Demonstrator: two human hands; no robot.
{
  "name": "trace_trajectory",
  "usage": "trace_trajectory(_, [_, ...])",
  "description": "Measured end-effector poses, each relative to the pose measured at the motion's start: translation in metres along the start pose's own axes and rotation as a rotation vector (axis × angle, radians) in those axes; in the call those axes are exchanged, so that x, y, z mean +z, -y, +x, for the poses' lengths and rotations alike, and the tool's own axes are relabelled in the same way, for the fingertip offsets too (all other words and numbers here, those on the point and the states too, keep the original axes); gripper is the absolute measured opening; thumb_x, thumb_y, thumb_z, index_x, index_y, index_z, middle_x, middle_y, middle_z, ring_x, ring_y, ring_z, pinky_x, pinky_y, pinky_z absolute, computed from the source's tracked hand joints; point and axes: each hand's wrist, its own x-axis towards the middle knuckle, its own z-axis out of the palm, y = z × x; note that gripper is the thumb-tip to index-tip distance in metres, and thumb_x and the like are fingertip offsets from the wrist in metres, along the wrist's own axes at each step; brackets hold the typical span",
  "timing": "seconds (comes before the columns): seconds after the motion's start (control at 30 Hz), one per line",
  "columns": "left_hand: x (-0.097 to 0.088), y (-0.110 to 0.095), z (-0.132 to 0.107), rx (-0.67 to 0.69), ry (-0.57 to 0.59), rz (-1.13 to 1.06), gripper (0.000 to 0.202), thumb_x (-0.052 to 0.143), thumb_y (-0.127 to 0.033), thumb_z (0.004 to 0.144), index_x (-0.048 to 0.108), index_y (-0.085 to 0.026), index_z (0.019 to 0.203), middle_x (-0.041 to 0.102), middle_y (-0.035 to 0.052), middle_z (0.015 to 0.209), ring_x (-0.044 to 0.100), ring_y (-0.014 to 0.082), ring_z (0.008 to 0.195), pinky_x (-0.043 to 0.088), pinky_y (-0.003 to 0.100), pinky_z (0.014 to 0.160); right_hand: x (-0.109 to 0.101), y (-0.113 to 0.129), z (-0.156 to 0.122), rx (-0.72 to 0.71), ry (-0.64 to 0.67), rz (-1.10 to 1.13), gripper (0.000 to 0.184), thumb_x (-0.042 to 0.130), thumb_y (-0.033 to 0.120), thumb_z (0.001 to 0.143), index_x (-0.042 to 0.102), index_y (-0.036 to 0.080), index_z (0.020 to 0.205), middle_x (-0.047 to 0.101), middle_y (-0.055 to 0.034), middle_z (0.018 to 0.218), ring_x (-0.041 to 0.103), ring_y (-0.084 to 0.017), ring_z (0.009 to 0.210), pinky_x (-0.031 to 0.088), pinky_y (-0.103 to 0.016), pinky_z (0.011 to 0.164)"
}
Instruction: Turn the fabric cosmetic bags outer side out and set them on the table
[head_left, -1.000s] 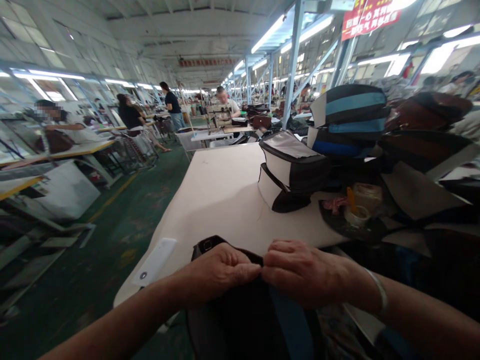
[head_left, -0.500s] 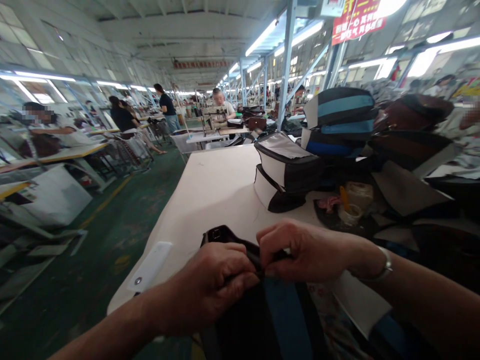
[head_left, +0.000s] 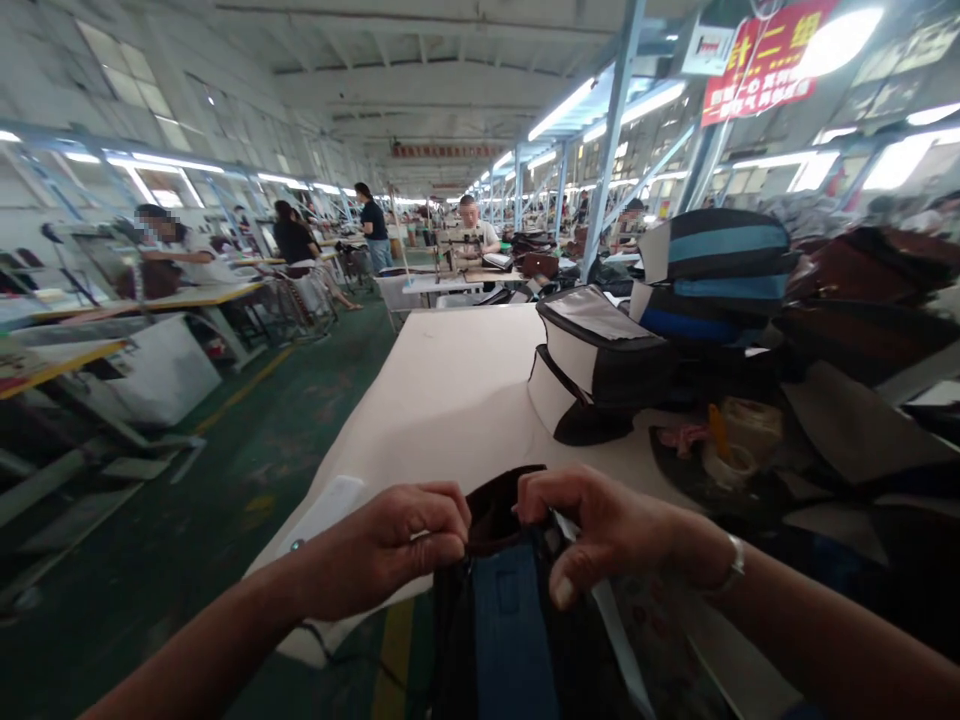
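Note:
A black bag with a blue panel (head_left: 510, 640) hangs below my hands, in front of the table edge. My left hand (head_left: 394, 540) pinches the dark upper edge of the bag (head_left: 495, 515) from the left. From the right, my right hand (head_left: 607, 530) grips the same edge, its thumb curled down over the blue side. A narrow white strip (head_left: 607, 620) runs down past my right hand. The bag's lower part is dim, and its opening is hidden by my fingers.
A long white-topped table (head_left: 442, 410) stretches ahead, with a white-and-black bag stack (head_left: 600, 365) and blue-striped bags (head_left: 712, 265) on its right. A dark tray (head_left: 675, 465) holds a tape roll (head_left: 750, 430). Co-workers sit at sewing machines (head_left: 457, 245) beyond, and a green floor (head_left: 247, 470) lies left.
My hands have moved apart a little and the bag's top edge now opens between them. More of the blue panel shows, and the view has shifted slightly.

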Motion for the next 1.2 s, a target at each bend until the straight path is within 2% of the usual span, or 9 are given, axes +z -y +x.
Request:
trace_trajectory(0.1, [0.000, -0.017, -0.005, -0.079, 0.024, 0.008, 0.025, 0.061, -0.040, 0.093, 0.068, -0.016, 0.098, 0.062, 0.0030, 0.095, 0.055, 0.0165, 0.089, 0.042, 0.026, 0.081, 0.019, 0.001, 0.004, -0.030, -0.043, 0.047, 0.056, 0.093, 0.051, 0.056, 0.056, 0.016, 0.080, 0.057, 0.0027, 0.079, 0.045, -0.010, 0.070, 0.037, -0.023, 0.063])
trace_trajectory(0.17, [0.007, -0.027, -0.002, -0.161, -0.014, 0.013, 0.030, 0.066, -0.044, 0.089, 0.069, -0.018, 0.103, 0.062, 0.0009, 0.091, 0.054, 0.0160, 0.085, 0.041, 0.025, 0.075, 0.026, 0.005, 0.008, -0.034, -0.050, 0.037, 0.055, 0.093, 0.052, 0.056, 0.057, 0.016, 0.079, 0.056, 0.0041, 0.076, 0.042, -0.009, 0.067, 0.034, -0.022, 0.059])
trace_trajectory(0.3, [0.028, -0.030, 0.008, -0.290, -0.034, -0.081, 0.031, 0.068, -0.044, 0.087, 0.066, -0.014, 0.082, 0.050, -0.0045, 0.069, 0.042, 0.0095, 0.064, 0.029, 0.023, 0.055, 0.028, 0.010, 0.011, -0.029, -0.059, -0.017, 0.059, 0.094, 0.055, 0.049, 0.058, 0.016, 0.076, 0.053, 0.0053, 0.073, 0.041, -0.009, 0.065, 0.032, -0.022, 0.057])
trace_trajectory(0.4, [0.036, -0.024, 0.013, -0.299, -0.016, -0.171, 0.035, 0.066, -0.045, 0.088, 0.060, -0.013, 0.075, 0.042, -0.0057, 0.065, 0.034, 0.0081, 0.059, 0.024, 0.024, 0.052, 0.025, 0.009, 0.009, 0.018, -0.045, -0.010, 0.062, 0.094, 0.056, 0.046, 0.059, 0.016, 0.078, 0.052, 0.0053, 0.074, 0.040, -0.009, 0.066, 0.031, -0.021, 0.056])
trace_trajectory(0.6, [0.036, -0.020, 0.016, -0.250, 0.016, -0.188, 0.039, 0.066, -0.051, 0.087, 0.059, -0.013, 0.078, 0.039, -0.0053, 0.066, 0.032, 0.0088, 0.061, 0.024, 0.024, 0.053, 0.015, 0.007, 0.003, 0.073, 0.066, 0.224, 0.047, 0.086, 0.048, 0.070, 0.059, 0.013, 0.084, 0.052, 0.0041, 0.074, 0.041, -0.008, 0.064, 0.032, -0.021, 0.055])
trace_trajectory(0.73, [0.036, -0.021, 0.018, -0.240, 0.005, -0.164, 0.031, 0.062, -0.041, 0.089, 0.057, -0.014, 0.076, 0.040, -0.0052, 0.067, 0.034, 0.0092, 0.063, 0.025, 0.025, 0.055, 0.008, 0.008, 0.002, 0.024, 0.123, 0.215, 0.031, 0.077, 0.038, 0.084, 0.061, 0.011, 0.091, 0.054, 0.0007, 0.080, 0.044, -0.010, 0.070, 0.037, -0.022, 0.061])
trace_trajectory(0.83, [0.038, -0.022, 0.020, -0.278, 0.008, -0.171, 0.025, 0.062, -0.038, 0.086, 0.060, -0.014, 0.078, 0.042, -0.0051, 0.067, 0.035, 0.0093, 0.062, 0.026, 0.025, 0.056, 0.006, 0.005, 0.001, 0.000, 0.106, 0.172, 0.028, 0.075, 0.036, 0.085, 0.062, 0.012, 0.091, 0.054, 0.0000, 0.082, 0.044, -0.010, 0.072, 0.038, -0.022, 0.063])
trace_trajectory(1.0, [0.045, -0.023, 0.023, -0.422, -0.096, -0.103, 0.042, 0.072, -0.054, 0.078, 0.058, -0.015, 0.072, 0.039, -0.0062, 0.061, 0.033, 0.0089, 0.057, 0.022, 0.024, 0.050, 0.007, 0.001, 0.000, -0.010, 0.085, 0.161, 0.027, 0.073, 0.037, 0.087, 0.063, 0.012, 0.090, 0.055, 0.0002, 0.080, 0.045, -0.010, 0.071, 0.039, -0.022, 0.062])
trace_trajectory(1.2, [0.045, -0.019, 0.024, -0.406, -0.055, -0.116, 0.020, 0.063, -0.033, 0.082, 0.064, -0.014, 0.077, 0.042, -0.0054, 0.063, 0.034, 0.0094, 0.058, 0.023, 0.026, 0.053, 0.004, 0.001, -0.001, -0.001, 0.118, 0.171, 0.022, 0.071, 0.032, 0.089, 0.062, 0.011, 0.092, 0.055, 0.0008, 0.080, 0.045, -0.009, 0.070, 0.038, -0.021, 0.062])
